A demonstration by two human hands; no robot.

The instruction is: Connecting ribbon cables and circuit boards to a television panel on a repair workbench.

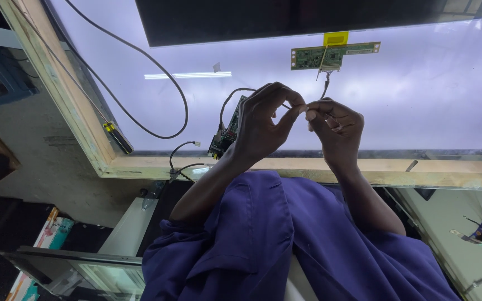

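Note:
My left hand (pixel 260 125) and my right hand (pixel 336 125) are raised close together over a glowing white panel (pixel 419 95). Their fingertips pinch the two sides of a small whitish piece on the end of a thin cable (pixel 326 86). That cable runs up to a long green circuit board (pixel 333 54) with a yellow tab above it. Partly hidden behind my left hand lies a second green circuit board (pixel 222 139) with black wires coming off it.
A wooden frame (pixel 85 128) borders the lit panel. A screwdriver (pixel 117 136) with a yellow and black handle lies on the frame's left side. A black cable (pixel 163 78) loops over the panel. A dark screen (pixel 285 19) lies at the top. Blue sleeves fill the foreground.

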